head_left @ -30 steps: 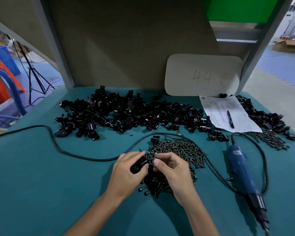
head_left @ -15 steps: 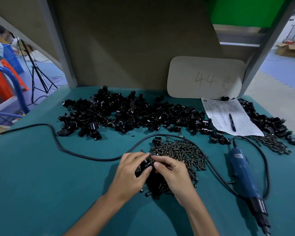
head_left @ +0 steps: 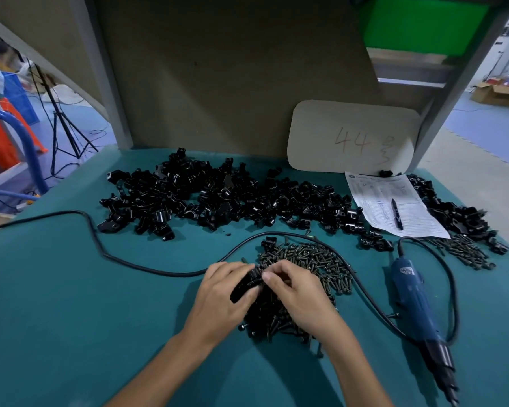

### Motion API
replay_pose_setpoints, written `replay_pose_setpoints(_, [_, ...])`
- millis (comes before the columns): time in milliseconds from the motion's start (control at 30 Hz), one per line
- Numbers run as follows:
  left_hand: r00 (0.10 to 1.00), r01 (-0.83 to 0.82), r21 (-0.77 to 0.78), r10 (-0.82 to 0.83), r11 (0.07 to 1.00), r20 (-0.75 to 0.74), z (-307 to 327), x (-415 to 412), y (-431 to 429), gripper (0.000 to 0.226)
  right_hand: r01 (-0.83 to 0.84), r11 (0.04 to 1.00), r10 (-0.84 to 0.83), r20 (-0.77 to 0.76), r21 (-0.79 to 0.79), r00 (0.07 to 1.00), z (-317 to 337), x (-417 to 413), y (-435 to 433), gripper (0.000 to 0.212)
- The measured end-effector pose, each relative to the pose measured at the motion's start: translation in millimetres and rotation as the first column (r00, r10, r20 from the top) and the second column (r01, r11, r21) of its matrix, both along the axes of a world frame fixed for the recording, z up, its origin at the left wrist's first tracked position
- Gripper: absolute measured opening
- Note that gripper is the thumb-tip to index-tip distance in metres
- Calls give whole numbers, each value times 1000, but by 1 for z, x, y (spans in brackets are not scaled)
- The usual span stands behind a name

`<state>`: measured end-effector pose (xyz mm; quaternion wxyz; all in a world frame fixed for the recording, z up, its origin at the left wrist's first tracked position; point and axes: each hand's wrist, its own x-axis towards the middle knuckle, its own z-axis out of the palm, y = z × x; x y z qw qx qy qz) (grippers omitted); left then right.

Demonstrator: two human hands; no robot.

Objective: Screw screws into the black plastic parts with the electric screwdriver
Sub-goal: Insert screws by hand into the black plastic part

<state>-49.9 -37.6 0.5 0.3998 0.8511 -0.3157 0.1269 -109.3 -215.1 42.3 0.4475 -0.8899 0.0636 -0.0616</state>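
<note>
Both curled | left hand (head_left: 222, 299) grips black part (head_left: 242, 287) | right hand (head_left: 299, 295) pinches it

Lower-left tabletop (head_left: 50, 324) is open. Cable (head_left: 97, 242) loops across mid-left. Black parts pile (head_left: 218, 198) blocks the back, screw pile (head_left: 315, 259) fills centre, screwdriver (head_left: 415, 301) lies along the right.
</note>
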Motion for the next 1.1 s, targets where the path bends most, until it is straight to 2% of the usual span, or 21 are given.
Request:
replay_pose_setpoints(100, [998,22,23,-23,999,56,-2,-2,-1,45,-67,978,64,-21,-199,998,4,2,2,23])
replay_pose_setpoints(200, [996,30,41,-33,999,84,-4,-3,-1,45,-138,959,125,-65,-248,990,6,6,3,33])
replay_pose_setpoints(300, [998,19,22,-21,1000,57,-3,-2,0,44,-122,976,105,-103,-180,989,8,8,-1,35])
replay_pose_setpoints(467, [1000,11,48,-12,999,17,2,-4,-1,43,-126,988,119,-78,-90,990,8,6,-4,36])
replay_pose_setpoints(600, [999,40,72,-38,997,-19,3,-4,-2,43,-188,982,185,-72,-32,980,11,5,-7,24])
replay_pose_setpoints(733, [997,54,46,-51,997,-49,2,-4,-1,41,-238,962,241,-9,131,970,10,4,-12,6])
replay_pose_setpoints(900, [995,68,90,-62,994,-73,0,-3,-2,43,-243,945,238,48,221,970,9,5,-14,16])
replay_pose_setpoints(1000, [997,58,119,-52,991,-51,0,-3,-2,43,-178,946,181,15,271,983,9,5,-17,13])
replay_pose_setpoints(1100, [997,64,122,-59,990,-44,1,-3,-2,41,-196,946,212,-34,257,977,13,6,-20,5])
